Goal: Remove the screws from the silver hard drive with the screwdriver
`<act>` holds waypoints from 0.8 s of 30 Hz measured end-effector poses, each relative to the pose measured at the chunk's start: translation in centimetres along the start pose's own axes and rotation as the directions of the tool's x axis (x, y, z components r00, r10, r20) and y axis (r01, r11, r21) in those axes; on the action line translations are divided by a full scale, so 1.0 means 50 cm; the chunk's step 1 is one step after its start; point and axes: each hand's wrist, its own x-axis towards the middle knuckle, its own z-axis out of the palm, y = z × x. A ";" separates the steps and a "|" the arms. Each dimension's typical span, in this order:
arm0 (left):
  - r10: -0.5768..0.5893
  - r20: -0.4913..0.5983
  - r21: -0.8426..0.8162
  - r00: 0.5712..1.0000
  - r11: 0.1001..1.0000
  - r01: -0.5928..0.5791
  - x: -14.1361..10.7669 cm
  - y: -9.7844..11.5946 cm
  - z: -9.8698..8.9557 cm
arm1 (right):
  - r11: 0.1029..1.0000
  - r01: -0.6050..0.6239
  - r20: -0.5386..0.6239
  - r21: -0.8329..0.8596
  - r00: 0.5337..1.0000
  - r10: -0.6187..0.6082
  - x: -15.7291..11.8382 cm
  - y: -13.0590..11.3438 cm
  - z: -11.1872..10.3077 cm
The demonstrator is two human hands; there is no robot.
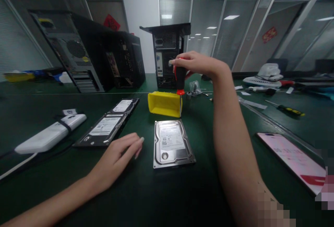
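My right hand (189,65) is wrapped round the top of a black and red screwdriver (180,80), held upright. The screwdriver's tip points down at the far right corner of a silver hard drive (172,143) lying label up. Whether the tip touches the drive is too small to tell. Just left of that drive, my left hand (122,155) rests on the green table with its fingers loosely curled; nothing shows in them. A yellow bin (164,104) lies behind the drive, partly behind the screwdriver's shaft.
Two more hard drives (106,125) and a white power strip (52,133) lie at the left. Computer cases (88,46) stand at the back. On the right are a pink-screened phone (292,161) and a yellow-black screwdriver (289,110).
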 end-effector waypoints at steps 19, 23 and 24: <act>0.254 0.188 0.160 0.949 0.945 -0.285 0.172 0.069 0.088 | 0.999 0.043 0.043 -0.034 0.998 -0.041 -0.008 -0.028 0.014; 0.202 0.198 0.056 0.959 0.975 -0.216 0.181 0.063 0.105 | 0.998 0.046 0.046 -0.030 0.998 -0.045 -0.008 -0.028 0.015; 0.197 0.192 0.040 0.962 0.977 -0.208 0.182 0.060 0.109 | 0.998 0.049 0.051 -0.029 0.998 -0.047 -0.008 -0.028 0.015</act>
